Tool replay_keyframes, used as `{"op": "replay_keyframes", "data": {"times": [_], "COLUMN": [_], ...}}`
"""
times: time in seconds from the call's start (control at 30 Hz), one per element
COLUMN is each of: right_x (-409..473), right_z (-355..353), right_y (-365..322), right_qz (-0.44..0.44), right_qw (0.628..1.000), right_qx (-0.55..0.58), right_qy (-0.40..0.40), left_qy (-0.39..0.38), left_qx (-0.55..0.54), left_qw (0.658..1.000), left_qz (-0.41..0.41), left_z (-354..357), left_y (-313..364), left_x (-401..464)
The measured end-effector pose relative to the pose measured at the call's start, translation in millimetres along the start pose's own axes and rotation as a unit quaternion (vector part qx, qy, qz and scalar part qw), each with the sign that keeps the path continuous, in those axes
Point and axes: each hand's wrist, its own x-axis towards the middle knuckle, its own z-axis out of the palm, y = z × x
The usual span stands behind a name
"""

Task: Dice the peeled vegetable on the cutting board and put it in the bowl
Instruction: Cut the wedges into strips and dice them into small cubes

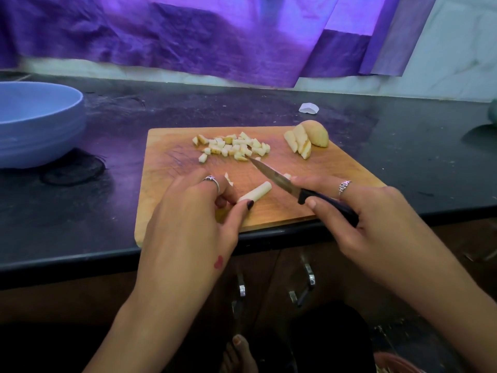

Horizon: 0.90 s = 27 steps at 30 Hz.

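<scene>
A wooden cutting board (188, 168) lies on the dark counter. My left hand (199, 211) pinches a pale vegetable stick (256, 191) lying on the board's near part. My right hand (363, 208) grips the black handle of a small knife (274, 177), its blade slanting over the board with the tip near a pile of several diced pieces (232, 146). Sliced vegetable wedges (306, 138) lean together at the board's far right corner. A blue bowl (35, 125) stands on the counter to the far left.
The counter's front edge runs just below the board, with cabinet handles (308, 275) underneath. A small white scrap (308, 108) lies behind the board. Purple cloth (188, 36) hangs along the back wall. A dark object (492, 111) sits at the right edge.
</scene>
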Motion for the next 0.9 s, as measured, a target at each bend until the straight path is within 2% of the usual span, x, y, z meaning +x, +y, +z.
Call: {"op": "replay_keyframes", "data": {"times": [0.47, 0.67, 0.77, 0.9], "right_x": [22, 8, 3, 0], "right_z": [-1, -1, 3, 4], "right_y": [-7, 4, 3, 0], "right_qz": [-0.007, -0.016, -0.013, -0.019], "right_qw": [0.994, 0.998, 1.000, 1.000], "right_qx": [-0.030, -0.058, -0.024, 0.015], "right_qy": [-0.101, -0.030, 0.007, 0.005], "left_qy": [-0.012, -0.012, -0.012, -0.009], "left_qx": [-0.004, 0.006, 0.008, 0.009], "left_qw": [1.000, 1.000, 1.000, 1.000], "left_qz": [-0.005, -0.004, -0.002, -0.001], "left_z": [-1, -1, -1, -2], "left_y": [1, 1, 2, 3], "left_x": [1, 1, 0, -2]}}
